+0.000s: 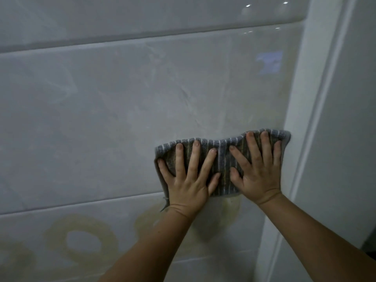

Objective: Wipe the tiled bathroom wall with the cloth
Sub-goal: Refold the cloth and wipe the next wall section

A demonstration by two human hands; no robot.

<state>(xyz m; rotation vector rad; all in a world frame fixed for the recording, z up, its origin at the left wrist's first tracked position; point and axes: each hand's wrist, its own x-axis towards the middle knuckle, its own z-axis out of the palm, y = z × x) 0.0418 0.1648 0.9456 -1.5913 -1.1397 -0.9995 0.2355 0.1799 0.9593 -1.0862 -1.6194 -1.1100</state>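
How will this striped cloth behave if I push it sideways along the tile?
Probably floppy: the cloth shows a wavy, folded top edge above the left hand and right hand. It likely slides easily, since the tiled wall looks glossy, with reflections. It may bunch unless both flat palms hold it spread.

Dim, flat, greyish light, with no light source in view. Small bright glints sit on the glossy wall at far upper right, with a pale blue reflected patch below them. There is a faint soft shadow on the wall under the left hand and right hand. The whole picture is soft and slightly smeared. Tile seams bow from wide-angle distortion. The lower left is murkiest.
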